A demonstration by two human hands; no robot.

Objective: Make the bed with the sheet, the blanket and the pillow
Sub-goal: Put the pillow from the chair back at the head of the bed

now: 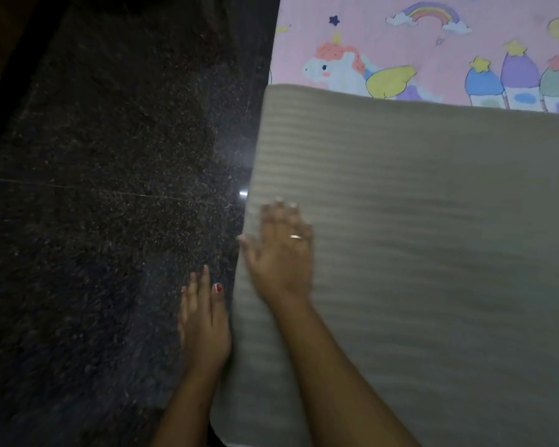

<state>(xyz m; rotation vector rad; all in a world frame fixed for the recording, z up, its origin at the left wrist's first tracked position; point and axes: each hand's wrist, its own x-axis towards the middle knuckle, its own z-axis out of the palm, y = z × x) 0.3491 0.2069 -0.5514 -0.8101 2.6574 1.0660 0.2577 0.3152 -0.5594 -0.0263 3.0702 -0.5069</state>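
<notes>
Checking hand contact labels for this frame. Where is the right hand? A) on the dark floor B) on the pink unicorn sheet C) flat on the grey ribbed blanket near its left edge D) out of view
C: the right hand lies palm down, fingers spread, on the grey ribbed blanket close to its left edge; the pink unicorn sheet lies beyond it, untouched.

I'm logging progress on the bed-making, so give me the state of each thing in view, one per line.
Sheet: pink unicorn print, spread flat, partly covered by the blanket.
Blanket: grey, ribbed, laid over the sheet, its top edge short of the frame's top.
Right hand: open, palm flat on the blanket near its left edge.
Left hand: open, fingers straight, beside the blanket's edge, over the dark floor.
</notes>
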